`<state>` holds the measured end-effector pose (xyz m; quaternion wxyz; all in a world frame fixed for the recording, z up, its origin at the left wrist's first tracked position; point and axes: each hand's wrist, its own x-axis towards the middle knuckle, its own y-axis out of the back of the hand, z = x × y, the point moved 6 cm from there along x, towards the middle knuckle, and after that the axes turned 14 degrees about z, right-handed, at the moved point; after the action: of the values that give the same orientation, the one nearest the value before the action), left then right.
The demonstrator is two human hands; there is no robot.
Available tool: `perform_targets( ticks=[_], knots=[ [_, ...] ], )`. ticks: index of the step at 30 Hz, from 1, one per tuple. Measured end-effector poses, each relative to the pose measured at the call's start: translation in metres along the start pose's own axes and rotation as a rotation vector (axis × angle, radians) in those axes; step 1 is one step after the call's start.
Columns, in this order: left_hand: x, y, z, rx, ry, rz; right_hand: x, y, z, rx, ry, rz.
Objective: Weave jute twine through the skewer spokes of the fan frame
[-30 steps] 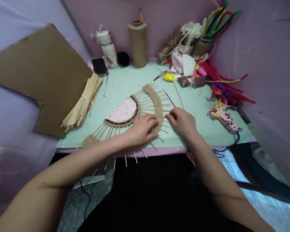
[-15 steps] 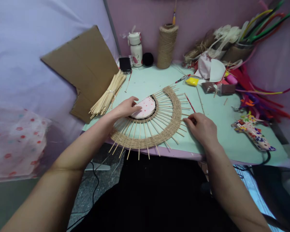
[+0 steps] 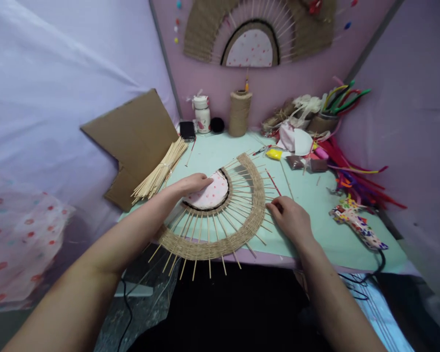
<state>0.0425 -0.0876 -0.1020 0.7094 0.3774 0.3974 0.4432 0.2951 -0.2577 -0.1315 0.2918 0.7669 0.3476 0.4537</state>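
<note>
A half-round woven fan piece (image 3: 238, 215) lies on the pale green table (image 3: 315, 195), with thin sticks radiating through a band of jute weave around a pink dotted centre (image 3: 210, 193). My left hand (image 3: 190, 185) rests with fingers laid flat on the left edge of that pink centre. My right hand (image 3: 291, 220) sits at the right rim of the weave, fingers curled and pinched at the stick ends; what it pinches is hidden.
A bundle of bamboo sticks (image 3: 161, 171) and a cardboard sheet (image 3: 132, 137) lie at left. A jute spool (image 3: 239, 113), bottle (image 3: 202, 115), pipe cleaners (image 3: 352, 166) and a patterned glue gun (image 3: 355, 222) crowd the back and right. A finished fan (image 3: 256, 34) hangs on the wall.
My left hand went from the woven band to the pink centre. The fan piece turned so its arc faces me. The view tilted up, showing the wall fan. My right hand stayed at the rim.
</note>
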Motion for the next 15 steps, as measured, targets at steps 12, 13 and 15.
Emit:
perform_targets(
  ticks=[12, 13, 15],
  knots=[
    [0.055, 0.017, 0.075, 0.175, -0.300, 0.163, -0.015, 0.033, -0.002, 0.191, -0.024, 0.069],
    [0.059, 0.016, 0.081, 0.179, -0.333, 0.143, -0.018, 0.038, -0.002, 0.193, -0.027, 0.055],
    [0.066, 0.010, 0.088, 0.193, -0.381, 0.088, -0.027, 0.046, -0.002, 0.194, -0.024, 0.011]
  ],
)
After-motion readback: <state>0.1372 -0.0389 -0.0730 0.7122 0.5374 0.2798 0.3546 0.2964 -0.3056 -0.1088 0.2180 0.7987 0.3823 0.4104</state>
